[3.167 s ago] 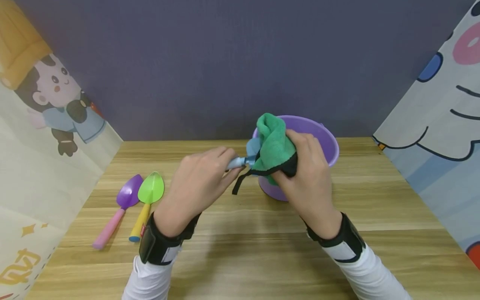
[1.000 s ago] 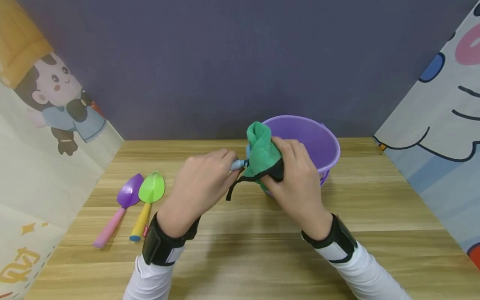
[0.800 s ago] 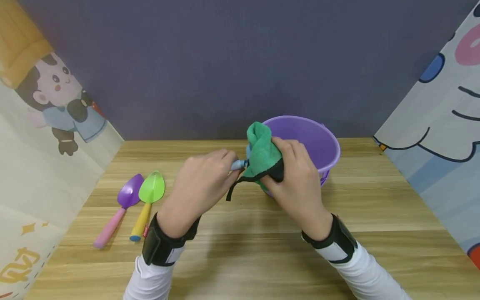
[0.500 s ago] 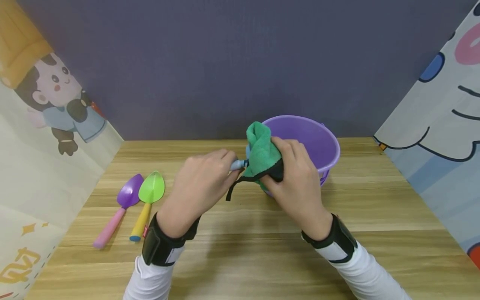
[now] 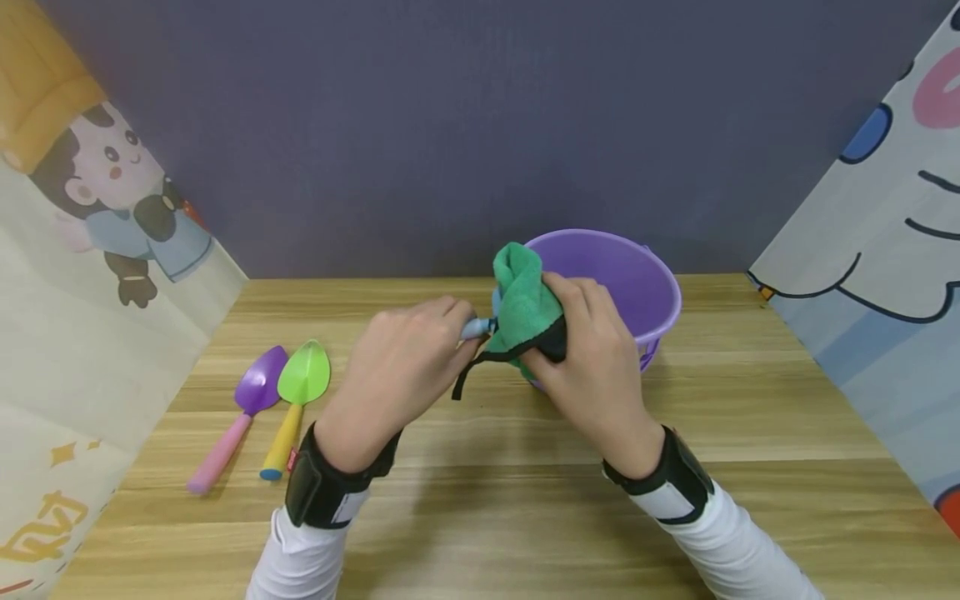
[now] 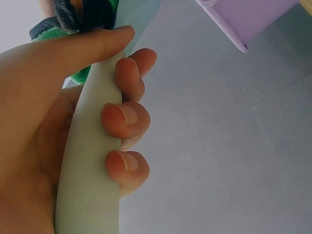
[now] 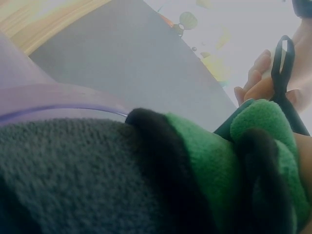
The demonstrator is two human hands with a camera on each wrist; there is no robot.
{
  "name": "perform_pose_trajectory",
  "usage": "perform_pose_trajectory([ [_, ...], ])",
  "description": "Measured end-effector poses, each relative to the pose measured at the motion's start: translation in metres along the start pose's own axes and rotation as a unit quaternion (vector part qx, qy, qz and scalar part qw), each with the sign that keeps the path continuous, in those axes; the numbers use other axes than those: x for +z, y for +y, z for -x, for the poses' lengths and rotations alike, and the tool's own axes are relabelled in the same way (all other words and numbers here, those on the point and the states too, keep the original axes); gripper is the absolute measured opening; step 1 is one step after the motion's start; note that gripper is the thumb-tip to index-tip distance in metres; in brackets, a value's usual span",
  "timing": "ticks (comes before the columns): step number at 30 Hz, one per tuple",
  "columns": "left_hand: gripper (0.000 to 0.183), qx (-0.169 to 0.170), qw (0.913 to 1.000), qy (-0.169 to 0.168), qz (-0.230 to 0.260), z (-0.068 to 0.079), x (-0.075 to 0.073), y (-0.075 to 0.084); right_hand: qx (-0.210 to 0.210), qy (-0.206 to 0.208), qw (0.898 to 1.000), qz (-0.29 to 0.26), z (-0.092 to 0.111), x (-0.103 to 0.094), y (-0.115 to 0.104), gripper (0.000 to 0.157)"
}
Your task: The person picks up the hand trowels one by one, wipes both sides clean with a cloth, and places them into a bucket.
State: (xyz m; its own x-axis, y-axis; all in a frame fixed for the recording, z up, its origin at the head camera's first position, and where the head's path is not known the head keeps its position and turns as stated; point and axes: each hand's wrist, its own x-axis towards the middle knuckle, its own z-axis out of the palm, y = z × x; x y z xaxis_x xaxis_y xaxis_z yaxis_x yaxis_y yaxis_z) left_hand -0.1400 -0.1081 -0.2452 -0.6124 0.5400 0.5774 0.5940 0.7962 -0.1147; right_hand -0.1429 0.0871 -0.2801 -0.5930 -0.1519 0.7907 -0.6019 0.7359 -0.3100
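My left hand (image 5: 401, 362) grips the handle of a small light-blue toy shovel (image 5: 477, 329). In the left wrist view the fingers curl round this pale handle (image 6: 90, 146), with the thumb laid along it. My right hand (image 5: 592, 367) holds a bunched green cloth (image 5: 522, 304) with black edging and a black hanging loop against the shovel's blade. The cloth hides most of the blade; a sliver of blue shows behind it. In the right wrist view, the green cloth (image 7: 209, 161) and its dark grey fuzzy part fill the foreground.
A purple bucket (image 5: 633, 279) stands upright behind and right of the cloth. Left of my left hand, a purple shovel with a pink handle (image 5: 220, 454) and a green shovel with a yellow handle (image 5: 283, 439) lie on the wooden table (image 5: 480, 533). A dark panel (image 5: 450, 142) closes the back.
Since the oldest frame, my right hand and the cloth have shifted left and slightly down, covering more of the blue blade. Over the last second both hands have stayed nearly still.
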Motion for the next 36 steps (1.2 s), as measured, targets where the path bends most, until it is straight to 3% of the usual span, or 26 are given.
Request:
perform_pose_trajectory([
  [36, 0.019, 0.0, 1.0, 0.003, 0.002, -0.0003, 0.0001, -0.0001, 0.006, 0.004, 1.0, -0.003, -0.0002, -0.0018, 0.0009, 0.068],
])
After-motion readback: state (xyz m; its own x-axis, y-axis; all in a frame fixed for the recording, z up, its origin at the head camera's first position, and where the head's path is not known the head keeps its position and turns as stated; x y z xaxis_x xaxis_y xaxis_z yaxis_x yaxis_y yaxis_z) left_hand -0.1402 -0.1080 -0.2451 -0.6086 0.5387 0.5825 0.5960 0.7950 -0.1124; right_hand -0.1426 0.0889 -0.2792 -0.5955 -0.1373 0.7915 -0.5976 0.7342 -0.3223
